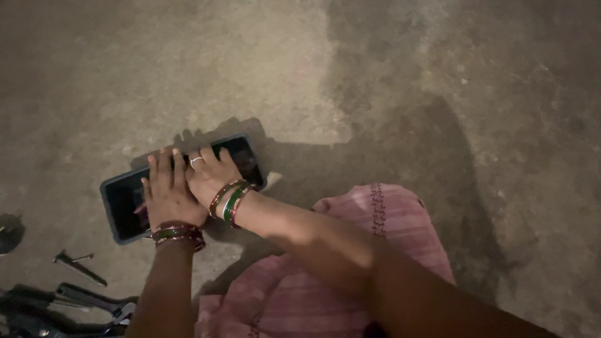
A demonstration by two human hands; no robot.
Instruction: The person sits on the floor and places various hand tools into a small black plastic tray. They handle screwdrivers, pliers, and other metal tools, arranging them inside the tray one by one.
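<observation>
A dark tablet-like device (pixel 123 199) in a grey-blue case lies flat on the concrete floor. Both hands rest on its screen, side by side. My left hand (pixel 166 191) lies palm down on the middle of the screen with fingers pointing away from me. My right hand (pixel 210 172) lies flat beside it, toward the device's right end, a ring on one finger. Red and green bangles circle both wrists. Neither hand grips anything; the fingers lie close together. The hands hide much of the screen.
Pink striped cloth (pixel 350 250) over my lap fills the lower middle. Several dark metal tools, pliers (pixel 94 300) among them, lie at the lower left, with a small metal piece (pixel 78 263) above them. A dark round object (pixel 9 231) sits at the left edge.
</observation>
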